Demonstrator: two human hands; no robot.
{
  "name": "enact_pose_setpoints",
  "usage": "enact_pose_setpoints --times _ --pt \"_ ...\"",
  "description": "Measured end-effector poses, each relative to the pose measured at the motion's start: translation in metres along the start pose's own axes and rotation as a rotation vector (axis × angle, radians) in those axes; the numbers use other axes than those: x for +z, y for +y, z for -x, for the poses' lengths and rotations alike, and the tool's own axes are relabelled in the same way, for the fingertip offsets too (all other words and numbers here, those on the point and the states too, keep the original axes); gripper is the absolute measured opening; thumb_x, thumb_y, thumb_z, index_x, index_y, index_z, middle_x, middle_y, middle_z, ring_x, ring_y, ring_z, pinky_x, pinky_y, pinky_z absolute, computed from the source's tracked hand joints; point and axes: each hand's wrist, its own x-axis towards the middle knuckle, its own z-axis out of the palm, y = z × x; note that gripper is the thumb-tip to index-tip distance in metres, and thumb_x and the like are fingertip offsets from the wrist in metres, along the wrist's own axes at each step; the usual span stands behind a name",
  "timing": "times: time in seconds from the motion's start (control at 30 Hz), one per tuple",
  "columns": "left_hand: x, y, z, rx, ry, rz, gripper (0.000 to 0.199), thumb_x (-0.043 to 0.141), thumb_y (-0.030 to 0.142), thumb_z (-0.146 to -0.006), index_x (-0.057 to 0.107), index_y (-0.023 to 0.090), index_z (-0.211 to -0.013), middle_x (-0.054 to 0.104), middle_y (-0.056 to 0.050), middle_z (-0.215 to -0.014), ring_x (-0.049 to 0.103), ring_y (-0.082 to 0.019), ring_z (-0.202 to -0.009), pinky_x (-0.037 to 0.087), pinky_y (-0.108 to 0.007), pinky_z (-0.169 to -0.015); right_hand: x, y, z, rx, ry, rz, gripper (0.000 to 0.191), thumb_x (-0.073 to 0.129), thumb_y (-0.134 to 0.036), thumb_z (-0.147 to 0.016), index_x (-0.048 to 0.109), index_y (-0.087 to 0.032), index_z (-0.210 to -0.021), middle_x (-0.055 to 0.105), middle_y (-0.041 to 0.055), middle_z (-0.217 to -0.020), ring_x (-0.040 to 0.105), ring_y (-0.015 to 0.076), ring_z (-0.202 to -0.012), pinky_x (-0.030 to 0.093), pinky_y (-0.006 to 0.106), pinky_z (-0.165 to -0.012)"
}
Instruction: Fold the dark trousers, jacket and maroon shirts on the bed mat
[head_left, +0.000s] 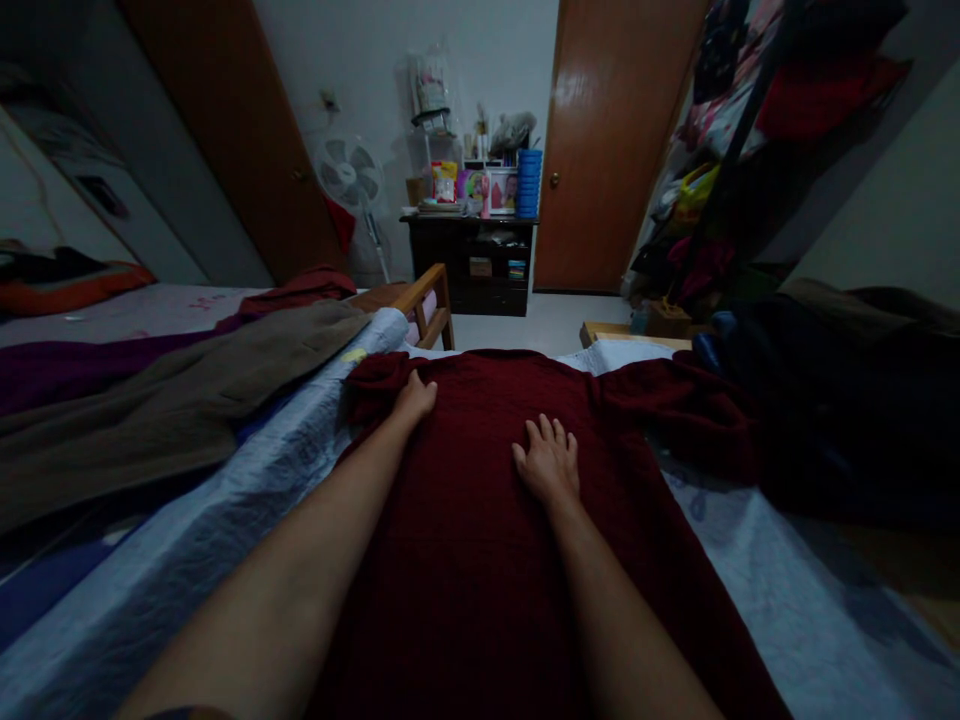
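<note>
A dark red long-sleeved top (480,560) lies spread over a light blue sheet, its neckline at the far end. Its right-hand sleeve stretches out toward a dark heap of clothes, while the left-hand sleeve is bunched near the shoulder. At that left shoulder, my left hand (417,396) is closed on the fabric, thumb on top and the other fingers mostly hidden. My right hand (551,462) rests flat on the upper middle of the top, fingers spread, gripping nothing.
Dark clothes (840,400) are piled at the right. Brown trousers (187,390) and other garments lie on the left. Past the light blue sheet (757,570) stand a wooden chair (431,300), a white fan (350,175) and a black cabinet (469,265).
</note>
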Motion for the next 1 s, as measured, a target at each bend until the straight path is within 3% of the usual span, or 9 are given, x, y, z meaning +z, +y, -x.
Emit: enact_pose_setpoints --times 0.07,0.13,0.23,0.4,0.57,0.7,0.87,1.0 --pt "0.006 0.015 0.005 0.064 -0.029 0.007 0.056 0.032 0.033 -0.095 0.034 0.004 -0.143 0.048 -0.020 -0.141 0.049 -0.025 -0.128 0.040 -0.034 -0.102 -0.001 0.000 0.000 0.002 0.003 -0.001 0.058 0.041 -0.047 -0.089 0.043 -0.021 -0.142 0.031 0.0073 -0.154 0.019 0.0289 -0.142 0.010 0.048 -0.113" --pt "0.015 0.027 0.016 0.178 -0.067 0.010 0.054 0.038 0.036 -0.093 0.039 0.013 -0.142 0.040 -0.011 -0.149 0.037 -0.020 -0.137 0.031 -0.030 -0.110 -0.002 -0.001 0.001 0.001 0.003 -0.004 0.058 0.040 -0.047 -0.089 0.043 -0.021 -0.142 0.031 0.0073 -0.154 0.019 0.0289 -0.142 0.010 0.048 -0.113" --pt "0.029 0.032 0.032 0.282 -0.092 -0.022 0.057 0.039 0.047 -0.092 0.041 0.019 -0.142 0.034 -0.009 -0.153 0.029 -0.024 -0.141 0.024 -0.038 -0.114 -0.003 0.000 0.001 -0.004 0.001 -0.009 0.058 0.041 -0.046 -0.089 0.043 -0.021 -0.141 0.031 0.0074 -0.154 0.020 0.0289 -0.142 0.010 0.048 -0.113" --pt "0.030 0.016 0.020 0.171 -0.095 -0.074 0.069 0.029 0.061 -0.091 0.035 0.020 -0.146 0.028 -0.012 -0.155 0.025 -0.030 -0.142 0.027 -0.047 -0.112 -0.003 0.000 0.002 -0.006 0.004 -0.010 0.058 0.041 -0.047 -0.089 0.043 -0.021 -0.142 0.031 0.0076 -0.154 0.020 0.0291 -0.142 0.010 0.048 -0.113" --pt "0.020 0.013 0.008 0.048 -0.173 -0.033 0.067 0.029 0.058 -0.091 0.033 0.021 -0.147 0.023 -0.013 -0.157 0.040 -0.033 -0.134 0.038 -0.047 -0.105 -0.002 0.000 0.001 -0.011 0.007 -0.018 0.057 0.041 -0.047 -0.089 0.044 -0.021 -0.141 0.032 0.0075 -0.153 0.020 0.0290 -0.142 0.011 0.048 -0.113" --pt "0.021 0.034 0.035 0.073 -0.111 -0.062 0.058 0.035 0.043 -0.092 0.036 0.017 -0.144 0.028 -0.015 -0.154 0.028 -0.030 -0.141 0.028 -0.047 -0.111 -0.003 -0.001 0.002 -0.007 0.004 -0.011 0.058 0.041 -0.046 -0.089 0.043 -0.021 -0.141 0.031 0.0077 -0.154 0.020 0.0295 -0.142 0.011 0.048 -0.113" --pt "0.032 0.054 0.078 0.153 -0.102 -0.029 0.066 0.034 0.058 -0.090 0.034 0.023 -0.146 0.026 -0.011 -0.156 0.020 -0.034 -0.143 0.020 -0.055 -0.112 -0.004 -0.001 0.002 -0.004 -0.011 0.003 0.057 0.041 -0.046 -0.090 0.043 -0.022 -0.141 0.031 0.0071 -0.154 0.020 0.0290 -0.142 0.011 0.048 -0.113" --pt "0.036 0.053 0.091 0.180 -0.028 -0.052 0.068 0.032 0.061 -0.089 0.038 0.022 -0.145 0.029 -0.011 -0.155 0.020 -0.037 -0.142 0.017 -0.057 -0.112 -0.004 0.001 0.001 -0.006 -0.009 0.005 0.057 0.041 -0.048 -0.090 0.043 -0.023 -0.141 0.031 0.0066 -0.154 0.020 0.0284 -0.142 0.012 0.047 -0.113"
